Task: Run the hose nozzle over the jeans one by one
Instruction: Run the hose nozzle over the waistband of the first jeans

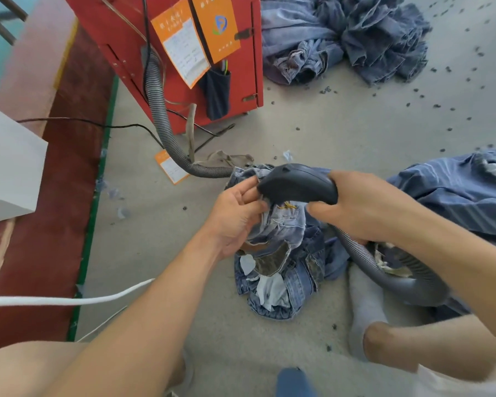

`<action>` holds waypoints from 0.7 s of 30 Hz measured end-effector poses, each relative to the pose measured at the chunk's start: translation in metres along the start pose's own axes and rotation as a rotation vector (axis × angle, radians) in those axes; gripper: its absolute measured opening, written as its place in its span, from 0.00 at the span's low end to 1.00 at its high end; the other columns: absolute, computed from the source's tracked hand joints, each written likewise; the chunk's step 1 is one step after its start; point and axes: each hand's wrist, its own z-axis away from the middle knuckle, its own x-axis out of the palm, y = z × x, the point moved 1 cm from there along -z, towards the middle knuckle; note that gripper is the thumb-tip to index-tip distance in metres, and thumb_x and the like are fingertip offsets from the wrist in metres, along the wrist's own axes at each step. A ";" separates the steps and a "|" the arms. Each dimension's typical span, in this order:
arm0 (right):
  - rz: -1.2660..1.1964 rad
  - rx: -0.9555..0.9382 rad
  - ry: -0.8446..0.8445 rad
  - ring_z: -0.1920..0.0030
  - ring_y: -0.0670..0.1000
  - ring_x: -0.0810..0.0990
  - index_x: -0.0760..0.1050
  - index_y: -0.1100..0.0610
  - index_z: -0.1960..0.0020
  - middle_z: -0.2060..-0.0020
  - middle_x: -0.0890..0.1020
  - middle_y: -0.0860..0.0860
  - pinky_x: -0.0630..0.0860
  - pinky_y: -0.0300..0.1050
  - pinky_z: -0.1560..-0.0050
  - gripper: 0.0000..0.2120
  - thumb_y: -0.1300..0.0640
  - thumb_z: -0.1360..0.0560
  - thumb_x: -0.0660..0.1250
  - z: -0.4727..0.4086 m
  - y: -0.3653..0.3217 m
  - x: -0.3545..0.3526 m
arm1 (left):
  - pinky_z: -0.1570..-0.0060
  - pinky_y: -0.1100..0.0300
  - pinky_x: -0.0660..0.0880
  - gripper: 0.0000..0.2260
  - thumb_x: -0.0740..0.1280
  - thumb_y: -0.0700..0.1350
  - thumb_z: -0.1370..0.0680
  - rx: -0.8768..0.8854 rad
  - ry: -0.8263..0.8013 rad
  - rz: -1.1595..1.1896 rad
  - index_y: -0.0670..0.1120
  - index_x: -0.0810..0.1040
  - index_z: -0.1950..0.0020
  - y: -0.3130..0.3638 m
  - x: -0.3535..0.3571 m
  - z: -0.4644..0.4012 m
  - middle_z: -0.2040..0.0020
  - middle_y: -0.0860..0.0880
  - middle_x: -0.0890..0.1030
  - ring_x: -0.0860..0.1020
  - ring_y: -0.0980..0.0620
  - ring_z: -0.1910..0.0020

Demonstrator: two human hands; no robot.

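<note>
On open floor point(161, 230), the left hand point(235, 216) pinches bunched jeans point(281, 253) while the right hand point(358, 207) grips the hose nozzle point(295, 184), apparently touching denim.

Blue jeans point(281, 253), black nozzle point(295, 184).

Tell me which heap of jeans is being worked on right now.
The crumpled jeans directly under the nozzle, bunched in the left hand. The pile by the red cabinet and the spread pair at right lie untouched.
</note>
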 end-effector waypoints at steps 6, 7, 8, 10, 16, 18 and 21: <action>-0.049 0.001 0.090 0.68 0.43 0.76 0.71 0.49 0.51 0.66 0.78 0.45 0.65 0.41 0.72 0.11 0.42 0.21 0.67 0.001 0.000 0.016 | 0.47 0.59 0.65 0.25 0.59 0.22 0.22 -0.022 0.032 0.023 0.44 0.78 0.33 0.004 -0.001 -0.004 0.41 0.47 0.86 0.75 0.46 0.36; -0.070 0.010 0.083 0.70 0.43 0.76 0.72 0.49 0.50 0.67 0.78 0.45 0.65 0.40 0.73 0.11 0.42 0.22 0.68 0.001 0.000 0.017 | 0.49 0.60 0.65 0.25 0.58 0.22 0.22 -0.028 0.037 0.019 0.44 0.78 0.33 0.004 -0.001 -0.005 0.42 0.48 0.86 0.74 0.46 0.36; -0.105 0.018 0.071 0.73 0.43 0.77 0.72 0.49 0.50 0.67 0.78 0.46 0.66 0.39 0.75 0.11 0.42 0.22 0.68 0.000 0.000 0.018 | 0.50 0.60 0.64 0.25 0.58 0.22 0.22 -0.033 0.046 0.021 0.44 0.78 0.33 0.005 -0.001 -0.006 0.43 0.48 0.86 0.74 0.46 0.36; -0.218 0.027 0.050 0.79 0.44 0.76 0.72 0.49 0.50 0.71 0.79 0.47 0.68 0.37 0.79 0.10 0.44 0.22 0.69 -0.002 0.000 0.020 | 0.51 0.61 0.64 0.25 0.57 0.21 0.22 -0.040 0.058 0.021 0.44 0.78 0.34 0.008 -0.004 -0.006 0.43 0.49 0.86 0.77 0.48 0.39; -0.326 0.016 0.107 0.79 0.41 0.76 0.70 0.44 0.56 0.75 0.78 0.46 0.67 0.34 0.79 0.10 0.43 0.22 0.69 -0.001 0.000 0.024 | 0.44 0.66 0.77 0.23 0.57 0.23 0.21 -0.038 0.038 0.058 0.42 0.78 0.33 0.015 -0.008 -0.007 0.41 0.47 0.86 0.84 0.54 0.44; -0.314 0.003 0.137 0.77 0.40 0.77 0.71 0.45 0.55 0.73 0.79 0.46 0.68 0.33 0.78 0.09 0.43 0.22 0.69 0.002 -0.001 0.027 | 0.49 0.65 0.79 0.23 0.57 0.23 0.21 -0.062 0.044 0.035 0.39 0.76 0.30 0.015 -0.008 -0.006 0.41 0.45 0.86 0.85 0.53 0.46; -0.497 0.062 0.225 0.82 0.45 0.75 0.74 0.50 0.53 0.76 0.81 0.47 0.71 0.39 0.80 0.09 0.46 0.20 0.69 -0.003 0.011 0.005 | 0.43 0.57 0.81 0.24 0.55 0.22 0.21 -0.098 0.076 0.018 0.35 0.71 0.26 0.007 -0.002 -0.001 0.41 0.41 0.84 0.85 0.49 0.47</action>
